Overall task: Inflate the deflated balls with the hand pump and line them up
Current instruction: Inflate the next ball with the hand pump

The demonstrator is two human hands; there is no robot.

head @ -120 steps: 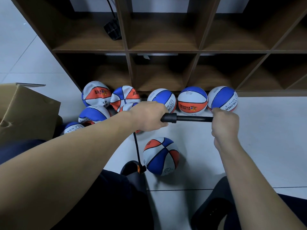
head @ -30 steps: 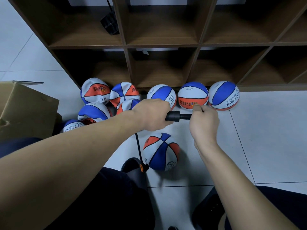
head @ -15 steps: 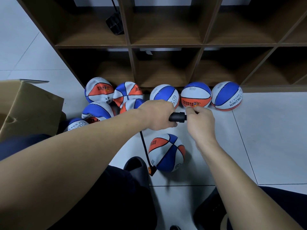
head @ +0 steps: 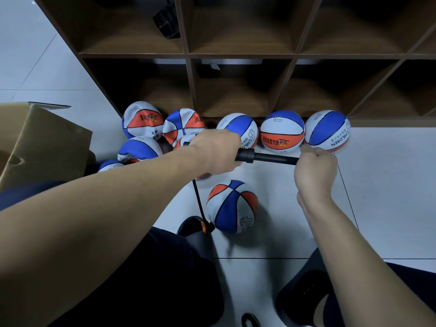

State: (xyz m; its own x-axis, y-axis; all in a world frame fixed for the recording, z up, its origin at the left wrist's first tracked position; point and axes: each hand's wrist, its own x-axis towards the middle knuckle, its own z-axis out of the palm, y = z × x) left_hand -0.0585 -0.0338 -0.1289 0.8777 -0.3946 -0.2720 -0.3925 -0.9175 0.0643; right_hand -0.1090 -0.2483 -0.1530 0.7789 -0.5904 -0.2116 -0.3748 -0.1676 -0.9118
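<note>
My left hand (head: 218, 153) is curled tight around the barrel of the black hand pump (head: 245, 156), held level above the floor (head: 389, 185). My right hand (head: 315, 171) is closed in a fist on the pump's handle end, with the rod (head: 274, 159) drawn partly out between the two hands. A thin black hose (head: 197, 199) drops from the barrel to an orange fitting (head: 204, 226) at the left side of the ball (head: 232, 206) lying on the tiles between my knees.

Three round balls (head: 282, 132) sit side by side along the foot of the wooden shelf unit (head: 236, 55). To their left, creased, softer balls (head: 141, 121) lie bunched together beside a cardboard box (head: 40, 142).
</note>
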